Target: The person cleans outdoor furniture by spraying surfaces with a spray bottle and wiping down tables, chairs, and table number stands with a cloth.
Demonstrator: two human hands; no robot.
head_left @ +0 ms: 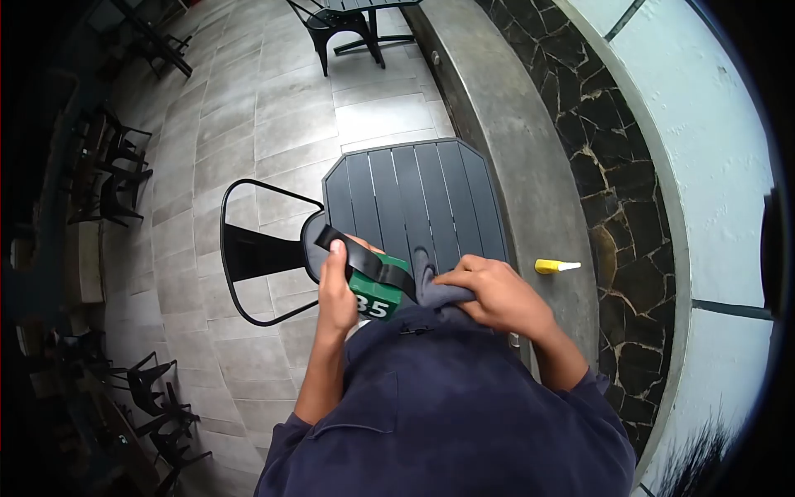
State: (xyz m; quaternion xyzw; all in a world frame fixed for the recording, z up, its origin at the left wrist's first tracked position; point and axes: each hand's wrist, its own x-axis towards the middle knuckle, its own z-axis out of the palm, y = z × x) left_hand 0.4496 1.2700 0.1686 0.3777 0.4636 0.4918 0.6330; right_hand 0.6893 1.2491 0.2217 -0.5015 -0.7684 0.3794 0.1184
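Observation:
A green box-like object (pixel 379 296) with the white number 35 and a black strap (pixel 362 258) is held close to the body. My left hand (pixel 337 291) is closed around its left side, with the thumb on the black strap. Against the object's right side, my right hand (pixel 495 294) pinches a grey cloth (pixel 441 291). Part of the cloth is hidden beneath the fingers. Both hands are over the near edge of a dark slatted table (pixel 410 189).
A black metal chair (pixel 258 251) stands left of the table. On the concrete ledge (pixel 551 215) at the right lies a yellow bottle with a white tip (pixel 553 266). Another chair (pixel 335 33) and table stand farther ahead, with more chairs along the left.

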